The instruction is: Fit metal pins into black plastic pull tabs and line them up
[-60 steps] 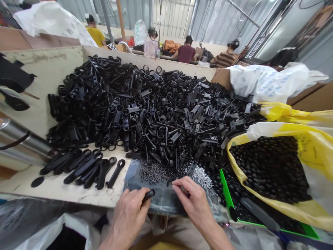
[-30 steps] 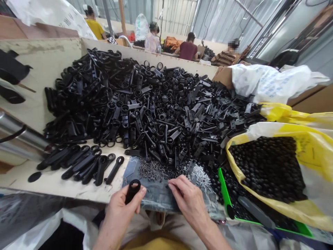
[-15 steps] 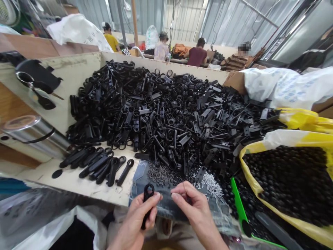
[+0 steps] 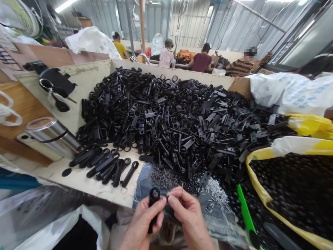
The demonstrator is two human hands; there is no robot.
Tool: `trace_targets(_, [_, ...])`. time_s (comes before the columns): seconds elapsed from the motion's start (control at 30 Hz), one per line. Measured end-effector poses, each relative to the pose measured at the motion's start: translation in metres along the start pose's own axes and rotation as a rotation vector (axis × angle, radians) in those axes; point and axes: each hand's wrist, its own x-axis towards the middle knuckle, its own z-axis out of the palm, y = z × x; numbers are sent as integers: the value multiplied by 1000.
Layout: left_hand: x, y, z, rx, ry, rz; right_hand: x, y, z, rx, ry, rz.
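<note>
My left hand (image 4: 143, 222) is closed round a black plastic handle with a ring end (image 4: 154, 194); the ring stands up above the thumb. Close beside it, my right hand (image 4: 191, 213) is pinched, with a thin brown rod (image 4: 182, 191) sticking up between its fingers. A small dark piece (image 4: 168, 198) shows at the right fingertips, too small to name. Just beyond the hands, small dark metal pins (image 4: 166, 177) and shiny silver pins (image 4: 215, 191) lie on a denim cloth (image 4: 143, 180).
A heap of black plastic parts (image 4: 161, 118) fills the bench. Finished-looking black handles (image 4: 104, 163) lie in a row at left, near a steel flask (image 4: 54, 135). A yellow-edged bag (image 4: 260, 191) of black balls and a green strip (image 4: 244, 211) are at right. Several people sit at the back.
My hands have come closer together, the right one moving left toward the handle. The brown rod now stands more upright. The whole view has shifted slightly.
</note>
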Motion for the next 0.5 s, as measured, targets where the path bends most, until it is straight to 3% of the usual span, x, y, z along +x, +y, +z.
trace_targets(0.37, [3,-6,2,157,73,164,-4,-5,-1,29,-13,113])
trace_targets(0.5, [6,-7,4,100,58,118,-6,-2,-6,-173,1,-90])
